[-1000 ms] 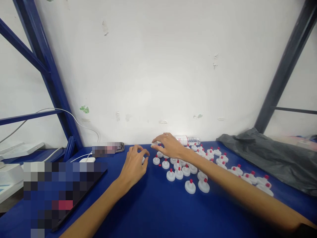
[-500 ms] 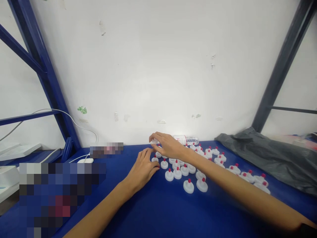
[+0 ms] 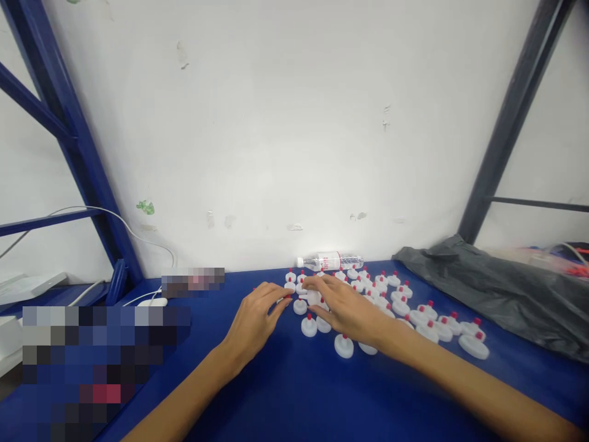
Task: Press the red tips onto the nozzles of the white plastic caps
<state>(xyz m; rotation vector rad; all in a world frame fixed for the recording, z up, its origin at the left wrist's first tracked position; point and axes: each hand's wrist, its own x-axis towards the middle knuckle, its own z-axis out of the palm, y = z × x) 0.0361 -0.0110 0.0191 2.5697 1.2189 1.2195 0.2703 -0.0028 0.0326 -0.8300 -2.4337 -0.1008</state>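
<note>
Many round white nozzle caps with red tips stand upright on the blue tabletop [image 3: 285,393]. My left hand [image 3: 255,319] is at the left edge of the group, thumb and forefinger pinched on a small red tip [image 3: 287,297]; what lies under those fingers is mostly hidden. My right hand [image 3: 347,307] reaches over the middle of the group. Between its thumb and fingers is a white nozzle cap [image 3: 315,298], tilted, with its narrow end towards the left hand. In front of the hands stands another nozzle cap [image 3: 343,347].
A clear plastic bottle [image 3: 329,261] lies on its side against the white wall behind the caps. Dark grey plastic sheeting [image 3: 464,282] is heaped at the right. Blue metal posts rise at left and right. A white cable [image 3: 138,233] and a blurred-out area are at the left.
My right hand has come from the far left of the group back towards me and rightward, a white cap in its fingers. My left thumb and forefinger have closed together. The view has shifted slightly.
</note>
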